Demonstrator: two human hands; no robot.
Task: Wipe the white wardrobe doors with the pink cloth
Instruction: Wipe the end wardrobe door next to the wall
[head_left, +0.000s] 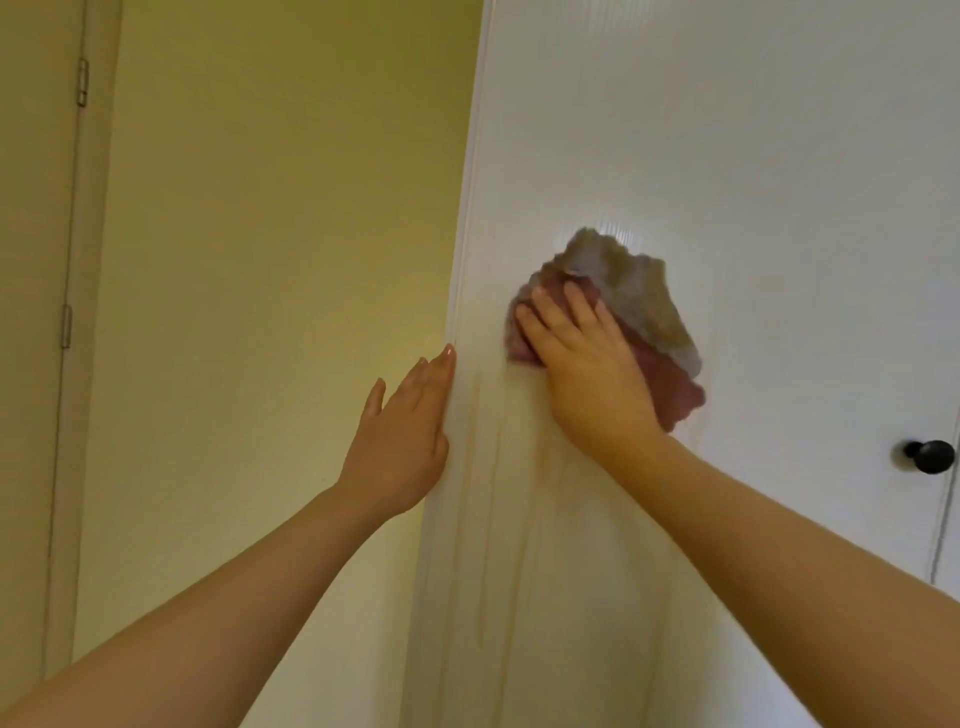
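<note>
Pressing pink cloth (649, 332) on wardrobe door (727, 130), right hand (587, 374) flat | left hand (400, 441) flat, empty | cloth blurred

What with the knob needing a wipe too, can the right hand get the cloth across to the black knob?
Probably yes: the right hand presses the pink cloth on the wardrobe door, and only bare door lies between it and the black knob, lower right.
</note>
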